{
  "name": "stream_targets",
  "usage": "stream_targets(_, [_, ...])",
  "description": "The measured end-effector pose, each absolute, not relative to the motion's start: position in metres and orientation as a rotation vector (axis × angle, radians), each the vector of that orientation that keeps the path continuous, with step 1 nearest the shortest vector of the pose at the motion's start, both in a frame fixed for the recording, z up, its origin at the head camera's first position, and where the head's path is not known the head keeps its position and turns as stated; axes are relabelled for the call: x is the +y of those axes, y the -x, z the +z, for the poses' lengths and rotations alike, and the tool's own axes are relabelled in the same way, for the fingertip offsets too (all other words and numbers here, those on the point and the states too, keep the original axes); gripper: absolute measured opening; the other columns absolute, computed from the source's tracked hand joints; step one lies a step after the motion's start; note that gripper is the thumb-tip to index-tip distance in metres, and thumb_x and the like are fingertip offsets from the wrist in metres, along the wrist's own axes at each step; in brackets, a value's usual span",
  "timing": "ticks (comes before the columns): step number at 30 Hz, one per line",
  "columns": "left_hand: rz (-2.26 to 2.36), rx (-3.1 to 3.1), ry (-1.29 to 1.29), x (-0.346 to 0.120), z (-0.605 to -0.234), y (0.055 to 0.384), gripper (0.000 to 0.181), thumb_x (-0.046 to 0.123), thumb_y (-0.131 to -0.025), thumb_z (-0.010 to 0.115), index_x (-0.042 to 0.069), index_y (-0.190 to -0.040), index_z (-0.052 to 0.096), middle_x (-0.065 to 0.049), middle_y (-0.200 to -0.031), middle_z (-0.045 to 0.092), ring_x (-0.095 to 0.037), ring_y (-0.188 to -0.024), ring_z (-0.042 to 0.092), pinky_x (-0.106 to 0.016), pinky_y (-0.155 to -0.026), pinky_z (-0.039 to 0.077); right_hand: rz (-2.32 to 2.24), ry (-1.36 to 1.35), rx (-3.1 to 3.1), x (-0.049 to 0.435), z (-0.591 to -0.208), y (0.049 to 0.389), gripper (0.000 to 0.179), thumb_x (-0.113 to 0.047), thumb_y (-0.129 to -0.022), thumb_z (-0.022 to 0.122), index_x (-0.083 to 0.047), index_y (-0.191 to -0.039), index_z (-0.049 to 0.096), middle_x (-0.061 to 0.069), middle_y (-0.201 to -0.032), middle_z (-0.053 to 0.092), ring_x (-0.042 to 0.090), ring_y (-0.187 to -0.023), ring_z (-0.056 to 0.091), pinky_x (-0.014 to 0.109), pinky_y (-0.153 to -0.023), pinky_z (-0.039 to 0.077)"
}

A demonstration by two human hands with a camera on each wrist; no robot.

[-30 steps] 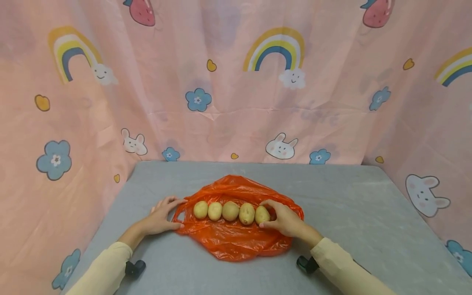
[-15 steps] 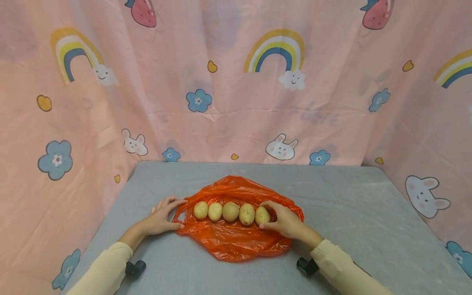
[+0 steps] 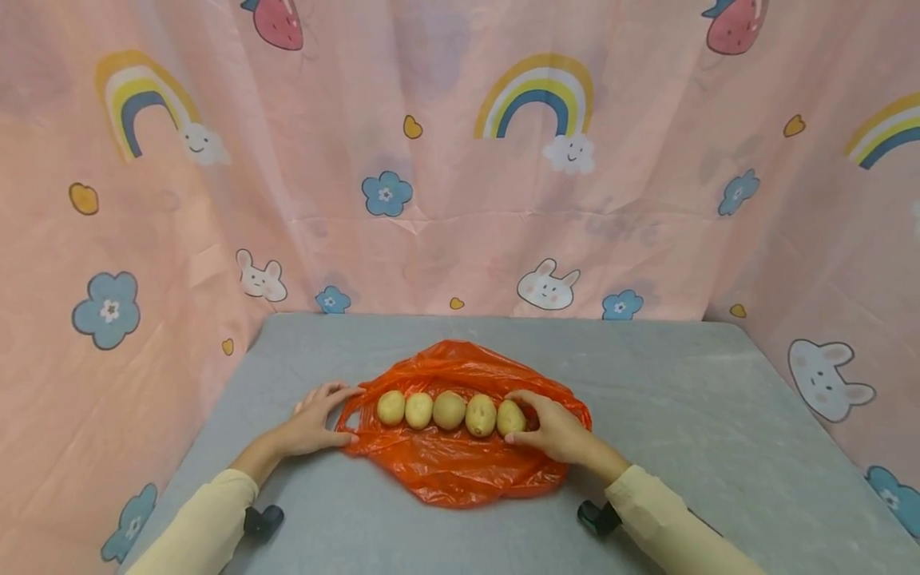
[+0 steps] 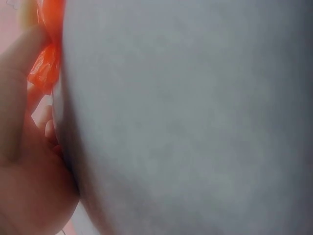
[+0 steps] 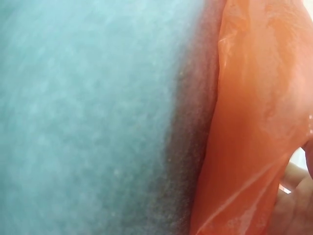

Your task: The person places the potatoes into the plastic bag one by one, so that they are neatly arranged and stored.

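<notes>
Several potatoes (image 3: 449, 410) lie in a row on a crumpled, spread-out orange plastic bag (image 3: 460, 471). At the bag's left end, my left hand (image 3: 309, 425) has its thumb and fingers spread apart, the tips touching the bag's edge around a handle opening. My right hand (image 3: 557, 431) has thumb and forefinger on the near and far sides of the rightmost potato (image 3: 511, 418); its other fingers are hidden. Orange plastic (image 4: 47, 68) shows beside the left thumb in the left wrist view. In the right wrist view, the bag (image 5: 254, 112) covers much of the right side, partly hiding the hand.
A grey cloth-covered table (image 3: 676, 415) lies under the bag. Pink patterned curtains (image 3: 446, 255) stand behind it and along both sides. Black straps with small devices (image 3: 263, 523) sit at both wrists.
</notes>
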State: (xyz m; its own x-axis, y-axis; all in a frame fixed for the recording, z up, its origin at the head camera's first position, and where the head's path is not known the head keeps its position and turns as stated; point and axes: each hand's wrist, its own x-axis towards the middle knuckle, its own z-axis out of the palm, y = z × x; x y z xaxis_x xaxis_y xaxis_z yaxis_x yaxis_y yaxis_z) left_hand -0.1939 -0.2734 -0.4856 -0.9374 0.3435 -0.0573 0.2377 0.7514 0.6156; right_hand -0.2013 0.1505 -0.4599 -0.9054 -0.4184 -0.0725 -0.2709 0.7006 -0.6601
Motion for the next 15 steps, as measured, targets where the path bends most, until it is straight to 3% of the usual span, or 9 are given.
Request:
stream_targets(7, [0.938, 2.796, -0.480, -0.273, -0.477, 0.195, 0.073, 0.038, -0.084, 0.079, 0.020, -0.149, 0.050, -0.017, -0.150, 0.038, -0.045, -0.136, 0.033, -0.068, -0.101, 0.023, -1.009, 0.614, 2.661, 0.152, -0.457, 0.205, 0.073, -0.031, -0.087, 0.080, -0.005, -0.148, 0.049, 0.017, -0.148, 0.054, 0.036, -0.133, 0.053, 0.059, -0.110, 0.041])
stream_targets(15, [0.865, 2.801, -0.443, -0.270, -0.475, 0.193, 0.076, 0.040, -0.084, 0.079, 0.020, -0.150, 0.048, -0.020, -0.152, 0.040, -0.044, -0.138, 0.035, -0.072, -0.107, 0.024, -1.056, 0.584, 2.616, 0.161, -0.453, 0.201, 0.065, -0.036, -0.090, 0.076, -0.007, -0.144, 0.053, 0.012, -0.133, 0.062, 0.026, -0.113, 0.059, 0.050, -0.097, 0.053])
